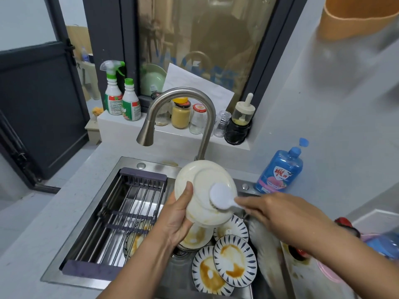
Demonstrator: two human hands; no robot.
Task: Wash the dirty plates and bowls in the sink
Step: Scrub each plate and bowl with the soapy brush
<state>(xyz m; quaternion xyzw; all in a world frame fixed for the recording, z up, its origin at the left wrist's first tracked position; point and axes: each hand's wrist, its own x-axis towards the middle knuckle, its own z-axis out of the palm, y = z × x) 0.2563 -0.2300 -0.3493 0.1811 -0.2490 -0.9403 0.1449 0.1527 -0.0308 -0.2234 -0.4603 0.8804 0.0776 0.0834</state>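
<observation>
Cream bowl (195,172) above the sink (127,164), underside tipped toward the camera, brown smears at its rim, left hand (179,219) gripping its edge, right hand (269,208) pinching a white brush (220,195) against it.

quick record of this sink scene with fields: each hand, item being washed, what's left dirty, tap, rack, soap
left hand: grips the white bowl, tilted, underside facing the camera
right hand: holds the white brush, head against the bowl's base
left dirty: brown-stained patterned plates in the sink
tap: no water visible
rack: spans the sink's left part
soap: blue bottle by the sink's far right corner
</observation>
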